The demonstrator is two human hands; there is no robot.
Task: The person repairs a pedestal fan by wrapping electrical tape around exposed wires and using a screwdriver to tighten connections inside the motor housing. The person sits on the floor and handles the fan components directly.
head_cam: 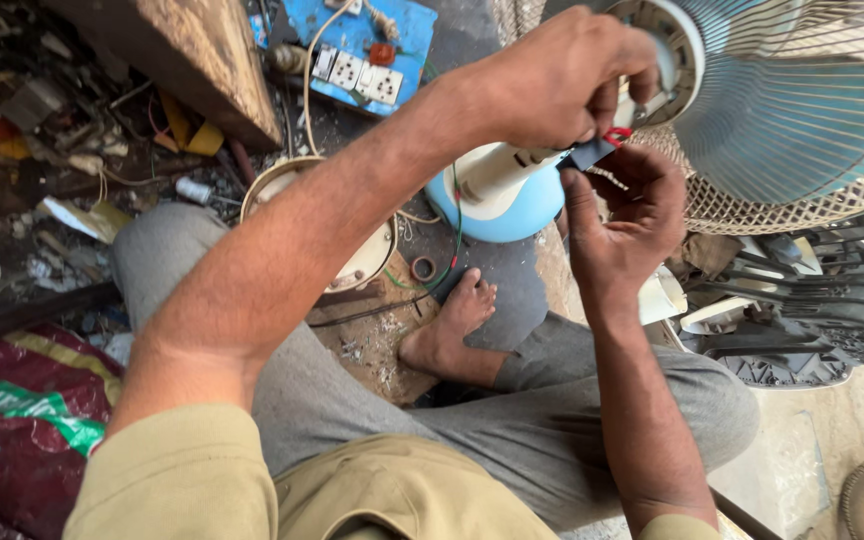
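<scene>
A pale blue and white table fan [792,110] lies tilted in front of me, its wire grille to the right and its white neck [497,170] and blue base [512,205] toward the middle. My left hand [552,80] pinches a small dark grey block [592,153] with red wires [617,133] at the fan's neck. My right hand [627,215] meets it from below, fingertips on the same block and a thin bare wire end. Both hands touch each other at the block.
A blue board with white sockets [362,55] lies at the top. A round white fan base [362,255] sits by my knee, my bare foot [452,325] beside it. Scrap clutter fills the left; dark plastic grilles [812,310] lie right.
</scene>
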